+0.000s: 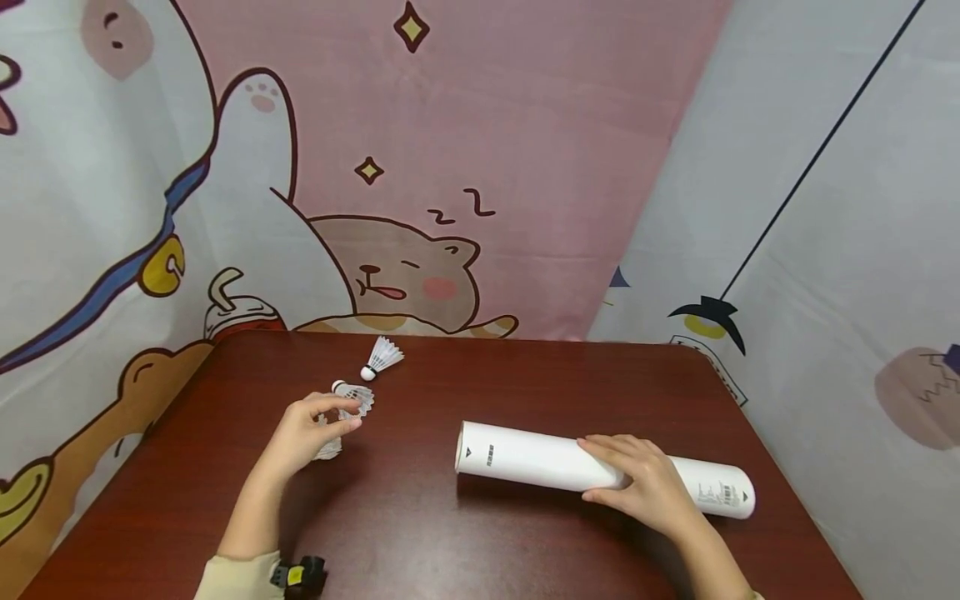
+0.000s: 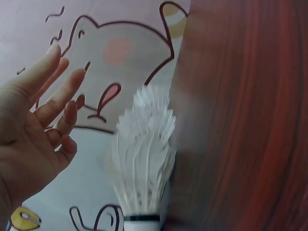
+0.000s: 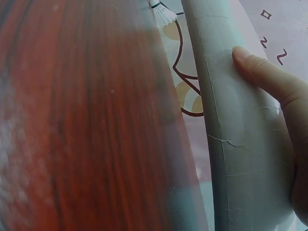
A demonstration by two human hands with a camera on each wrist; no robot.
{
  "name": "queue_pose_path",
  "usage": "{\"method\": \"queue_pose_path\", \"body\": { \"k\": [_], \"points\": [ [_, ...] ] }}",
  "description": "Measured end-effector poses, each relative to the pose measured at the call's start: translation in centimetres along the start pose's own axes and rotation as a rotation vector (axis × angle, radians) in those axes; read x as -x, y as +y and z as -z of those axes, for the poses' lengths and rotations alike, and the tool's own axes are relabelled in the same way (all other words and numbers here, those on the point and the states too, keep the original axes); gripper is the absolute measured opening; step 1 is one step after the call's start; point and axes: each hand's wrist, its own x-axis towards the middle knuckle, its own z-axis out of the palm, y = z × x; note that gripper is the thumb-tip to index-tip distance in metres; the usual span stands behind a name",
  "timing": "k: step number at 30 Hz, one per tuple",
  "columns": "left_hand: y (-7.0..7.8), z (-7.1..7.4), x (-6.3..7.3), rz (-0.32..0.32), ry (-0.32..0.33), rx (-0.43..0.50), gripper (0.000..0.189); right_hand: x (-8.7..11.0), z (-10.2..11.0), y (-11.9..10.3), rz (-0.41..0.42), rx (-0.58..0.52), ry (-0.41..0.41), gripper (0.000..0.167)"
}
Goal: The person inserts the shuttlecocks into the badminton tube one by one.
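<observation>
My left hand (image 1: pixel 306 432) hovers over the left part of the table, thumb and fingers apart with nothing between them. Three white shuttlecocks are around it: the far one (image 1: pixel 386 355) lies with its cork toward me, the middle one (image 1: pixel 363 395) is just past my fingertips, and the near one (image 1: pixel 330 451) is partly hidden by the hand. In the left wrist view, the near shuttlecock (image 2: pixel 142 175) is beside the loosely bent fingers (image 2: pixel 60 101). On the right, my right hand (image 1: pixel 647 482) grips a long white shuttlecock tube (image 1: pixel 525 455) from above, its thumb along the side.
Both hands work over a dark red-brown wooden table (image 1: pixel 405 533). A cartoon-printed cloth (image 1: pixel 540 167) hangs right behind its far edge and along the sides. A black strap device (image 1: pixel 303 575) is on my left wrist.
</observation>
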Motion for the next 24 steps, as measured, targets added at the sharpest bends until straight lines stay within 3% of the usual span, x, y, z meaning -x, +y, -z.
{"method": "queue_pose_path", "body": {
  "k": [6,14,24],
  "points": [
    [-3.5,1.6,0.3,0.003,0.035,-0.059,0.025,0.0,-0.1,0.0,0.001,-0.004,-0.002,0.070],
    [-5.3,2.7,0.8,0.078,-0.020,-0.063,0.033,0.0,-0.1,0.1,0.002,-0.003,-0.002,0.070],
    [-6.9,2.5,1.0,0.080,-0.041,-0.103,0.034,0.2,-0.3,0.2,0.022,0.015,0.010,0.071]
  ]
}}
